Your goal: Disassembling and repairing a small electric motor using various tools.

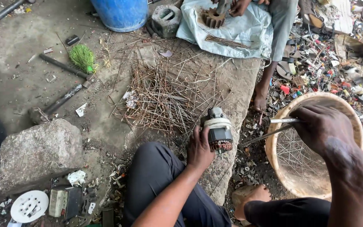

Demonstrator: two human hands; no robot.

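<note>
- Head view looks down on a stone slab (236,84) that serves as the work surface, strewn with a loose pile of thin metal strips (164,98).
- Left hand (200,149) has its grip wrapped around a small electric motor core (217,132), pressing it against the slab's edge (copper windings show at its near end).
- Right hand (320,128) hangs over a pale round basket (353,122) and has its grip pinched shut on a slim metal tool (274,126) and a few thin strips, more of which lie inside the basket.
- Judged from this, the step in hand is stripping the core, with freed pieces being dropped in the basket; the next move calls for steadying the core and working the tool back into it.
- Another person's hand (238,6) works a toothed metal part (213,17) on a pale sheet (240,31) at the far end; a hammer (61,98) lies on the floor to the left.
</note>
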